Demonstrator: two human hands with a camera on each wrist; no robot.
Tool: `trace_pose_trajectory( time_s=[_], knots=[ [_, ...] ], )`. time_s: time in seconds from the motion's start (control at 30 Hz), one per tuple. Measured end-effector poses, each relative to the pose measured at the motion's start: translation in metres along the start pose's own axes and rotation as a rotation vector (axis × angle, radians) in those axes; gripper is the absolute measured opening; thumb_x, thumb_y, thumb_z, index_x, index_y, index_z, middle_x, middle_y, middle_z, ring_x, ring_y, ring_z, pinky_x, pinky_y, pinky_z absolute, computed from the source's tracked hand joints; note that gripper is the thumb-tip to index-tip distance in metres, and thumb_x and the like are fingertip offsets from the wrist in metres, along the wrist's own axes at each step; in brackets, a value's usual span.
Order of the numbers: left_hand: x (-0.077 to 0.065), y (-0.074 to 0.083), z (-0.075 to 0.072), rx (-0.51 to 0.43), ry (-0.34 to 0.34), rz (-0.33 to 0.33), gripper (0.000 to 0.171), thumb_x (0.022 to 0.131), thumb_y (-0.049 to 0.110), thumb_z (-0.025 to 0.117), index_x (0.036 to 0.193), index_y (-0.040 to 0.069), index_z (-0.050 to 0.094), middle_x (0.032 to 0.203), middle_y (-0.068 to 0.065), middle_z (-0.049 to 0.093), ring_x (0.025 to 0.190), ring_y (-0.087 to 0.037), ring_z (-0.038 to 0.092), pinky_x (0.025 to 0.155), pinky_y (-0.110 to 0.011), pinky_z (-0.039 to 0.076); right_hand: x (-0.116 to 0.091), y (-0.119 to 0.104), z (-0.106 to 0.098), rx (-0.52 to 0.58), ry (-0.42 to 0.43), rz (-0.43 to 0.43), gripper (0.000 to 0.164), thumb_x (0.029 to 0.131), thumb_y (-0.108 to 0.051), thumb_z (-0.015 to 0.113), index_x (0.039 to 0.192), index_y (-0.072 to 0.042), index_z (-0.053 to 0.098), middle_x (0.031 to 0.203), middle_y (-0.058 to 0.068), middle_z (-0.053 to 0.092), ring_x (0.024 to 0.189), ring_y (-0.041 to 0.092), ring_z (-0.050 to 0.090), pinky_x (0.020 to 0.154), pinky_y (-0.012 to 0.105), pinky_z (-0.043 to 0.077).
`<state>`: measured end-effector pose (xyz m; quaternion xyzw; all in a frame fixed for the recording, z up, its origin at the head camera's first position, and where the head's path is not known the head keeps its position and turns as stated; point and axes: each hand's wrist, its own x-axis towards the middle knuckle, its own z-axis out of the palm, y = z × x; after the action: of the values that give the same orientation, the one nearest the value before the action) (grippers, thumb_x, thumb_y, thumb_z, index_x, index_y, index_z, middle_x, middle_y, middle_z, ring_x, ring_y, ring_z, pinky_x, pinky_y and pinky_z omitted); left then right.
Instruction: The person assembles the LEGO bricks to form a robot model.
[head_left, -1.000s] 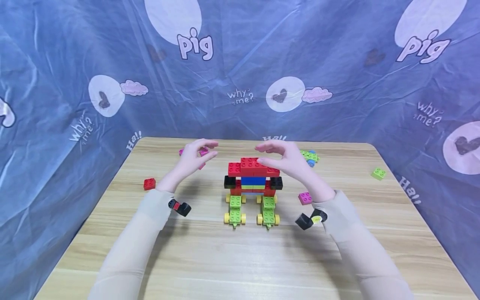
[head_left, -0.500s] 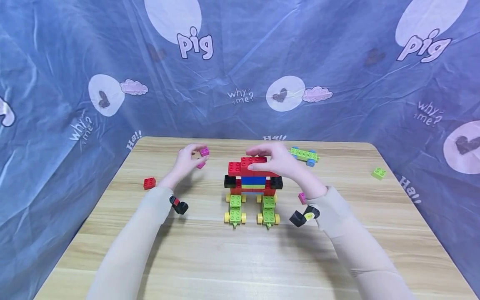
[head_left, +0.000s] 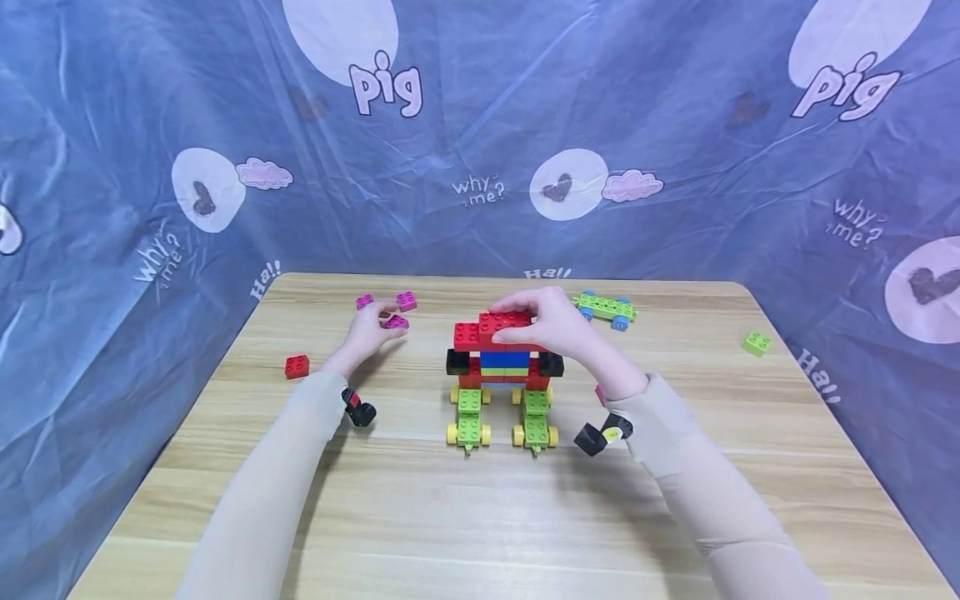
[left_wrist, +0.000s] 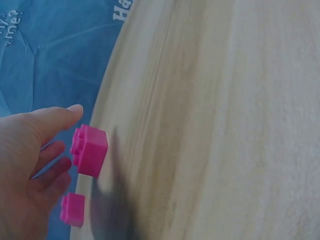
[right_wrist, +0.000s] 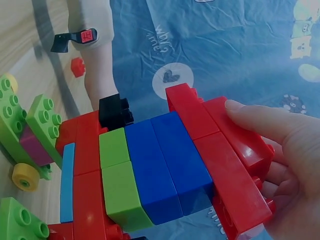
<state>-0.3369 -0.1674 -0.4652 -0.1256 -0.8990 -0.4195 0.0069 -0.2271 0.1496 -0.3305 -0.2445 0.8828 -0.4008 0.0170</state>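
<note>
A built figure of toy building blocks stands mid-table, with red blocks on top, blue and lime layers [right_wrist: 152, 167] below, black blocks [head_left: 457, 362] at the sides and green wheeled bases [head_left: 469, 417]. My right hand [head_left: 553, 321] grips the top red block [right_wrist: 240, 135], thumb on its near face and fingers behind it. On the left, my left hand [head_left: 365, 331] reaches to a pink block [head_left: 396, 322], thumb and fingers apart around it. In the left wrist view a gap shows between the thumb and the nearer pink block [left_wrist: 91, 150].
Two more pink blocks [head_left: 407, 301] lie behind my left hand. A red block [head_left: 297, 367] sits at the left, a green wheeled base with blue wheels [head_left: 604, 307] at the back right, and a green block [head_left: 757, 343] far right. A blue cloth [head_left: 480, 150] rises behind the table.
My left hand has moved left and down to the pink blocks. My right hand has shifted left along the figure's top and taken hold of the top red block.
</note>
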Motion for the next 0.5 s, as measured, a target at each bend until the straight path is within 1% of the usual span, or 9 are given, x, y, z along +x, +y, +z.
trace_pose_trajectory(
  time_s=[0.13, 0.27, 0.33, 0.43, 0.5],
  knots=[
    [0.0010, -0.0031, 0.0017, 0.007, -0.012, -0.013, 0.060, 0.081, 0.007, 0.075, 0.134, -0.007, 0.049, 0.133, -0.027, 0.052, 0.116, -0.040, 0.055, 0.103, -0.047, 0.043, -0.0010, -0.0001, 0.0000, -0.005, 0.009, 0.010, 0.045, 0.079, -0.024, 0.080, 0.118, -0.006, 0.069, 0.117, 0.010, 0.069, 0.106, 0.024, 0.065, 0.090, 0.039, 0.054],
    [0.0018, -0.0074, 0.0031, 0.036, -0.013, -0.008, 0.061, 0.081, 0.008, 0.076, 0.134, -0.008, 0.049, 0.127, -0.028, 0.056, 0.110, -0.040, 0.058, 0.100, -0.047, 0.045, -0.0015, 0.0000, 0.0012, 0.013, 0.017, 0.024, 0.043, 0.079, -0.025, 0.080, 0.117, -0.009, 0.070, 0.116, 0.009, 0.070, 0.103, 0.023, 0.065, 0.086, 0.037, 0.055],
    [0.0023, -0.0085, 0.0038, 0.053, -0.018, -0.024, 0.062, 0.081, 0.009, 0.076, 0.134, -0.007, 0.048, 0.124, -0.027, 0.058, 0.109, -0.039, 0.058, 0.099, -0.047, 0.045, -0.0020, -0.0001, 0.0020, 0.023, 0.021, 0.028, 0.042, 0.079, -0.025, 0.080, 0.116, -0.010, 0.071, 0.114, 0.008, 0.071, 0.100, 0.021, 0.066, 0.083, 0.035, 0.055],
    [0.0037, -0.0093, 0.0057, 0.089, -0.027, -0.046, 0.063, 0.082, 0.013, 0.076, 0.135, -0.006, 0.048, 0.124, -0.027, 0.058, 0.111, -0.039, 0.057, 0.100, -0.047, 0.044, -0.0027, 0.0004, 0.0025, 0.025, 0.029, 0.026, 0.041, 0.078, -0.025, 0.081, 0.115, -0.011, 0.071, 0.113, 0.007, 0.071, 0.099, 0.020, 0.065, 0.080, 0.033, 0.054],
    [0.0046, -0.0087, 0.0067, 0.107, -0.030, -0.058, 0.064, 0.082, 0.014, 0.075, 0.136, -0.006, 0.047, 0.127, -0.027, 0.056, 0.114, -0.040, 0.055, 0.102, -0.048, 0.042, -0.0029, 0.0012, 0.0027, 0.025, 0.033, 0.023, 0.041, 0.078, -0.025, 0.081, 0.114, -0.011, 0.072, 0.112, 0.007, 0.071, 0.100, 0.020, 0.065, 0.081, 0.033, 0.053]
  ],
)
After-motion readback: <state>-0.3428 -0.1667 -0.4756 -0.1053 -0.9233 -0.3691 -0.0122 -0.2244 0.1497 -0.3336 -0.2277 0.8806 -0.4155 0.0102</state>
